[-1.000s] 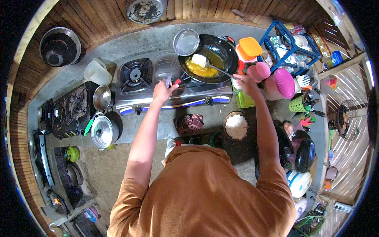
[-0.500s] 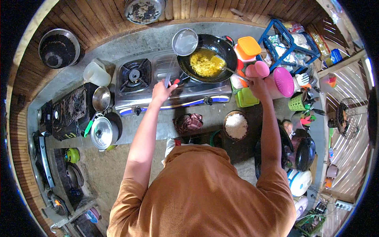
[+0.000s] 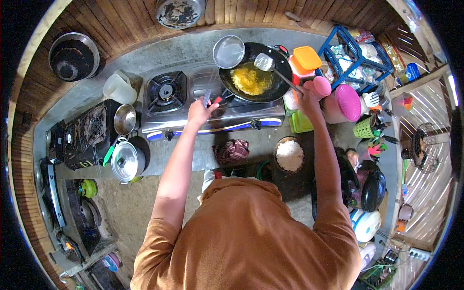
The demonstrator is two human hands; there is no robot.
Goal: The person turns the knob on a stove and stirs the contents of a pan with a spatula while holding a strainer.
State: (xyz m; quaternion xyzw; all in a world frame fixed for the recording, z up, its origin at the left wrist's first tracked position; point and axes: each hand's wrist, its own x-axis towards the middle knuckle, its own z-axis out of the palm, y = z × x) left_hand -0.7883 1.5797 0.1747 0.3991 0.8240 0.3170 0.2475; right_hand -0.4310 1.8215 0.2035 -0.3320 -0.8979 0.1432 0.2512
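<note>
Bench (image 3: pixel 188 48) carries a two-burner gas stove (image 3: pixel 193 92) under both hands. The black wok (image 3: pixel 279 67) is just beyond the left hand (image 3: pixel 198 112), whose fingers are clamped on the wok handle (image 3: pixel 218 100). Yellow noodles (image 3: pixel 249 79) lie in the wok. A round strainer (image 3: pixel 228 51) touches the wok's rim, past the left fingertips. The right hand (image 3: pixel 305 94) has its fingers closed on the spatula (image 3: pixel 264 62), whose blade is up-left of them over the far rim.

A blackened pot (image 3: pixel 73 56) sits at upper left, above a white jug (image 3: pixel 118 88), a steel bowl (image 3: pixel 124 119) and a lidded pot (image 3: pixel 127 162). At centre lie a checked cloth (image 3: pixel 232 150) and a bowl of white grains (image 3: pixel 289 155). An orange-lidded box (image 3: pixel 306 57) and a blue crate (image 3: pixel 344 33) crowd the upper right.
</note>
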